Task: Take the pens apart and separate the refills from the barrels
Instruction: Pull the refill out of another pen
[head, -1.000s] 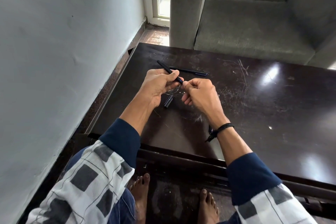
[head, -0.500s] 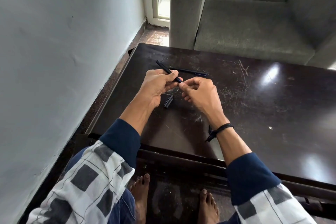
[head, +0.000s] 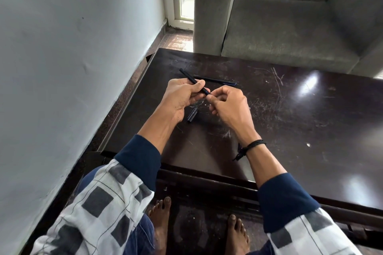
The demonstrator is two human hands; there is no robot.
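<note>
My left hand [head: 182,97] grips a thin black pen barrel [head: 189,77] that slants up and to the left above the dark table [head: 290,122]. My right hand [head: 228,105] pinches the barrel's near tip with thumb and forefinger, and the tip itself is hidden under those fingers. A second black pen [head: 215,80] with a blue end lies flat on the table just beyond my hands. A short black pen cap [head: 192,115] lies on the table beneath and between my hands.
A white wall [head: 72,68] runs close along the table's left edge. A grey sofa [head: 290,27] stands behind the table's far edge. My bare feet [head: 159,217] are on the floor under the near edge. The table top is scratched and glossy.
My right hand's fingers have shifted slightly at the pen's tip, and both hands sit a touch higher over the table. The pen, the cap and the second pen have kept their places.
</note>
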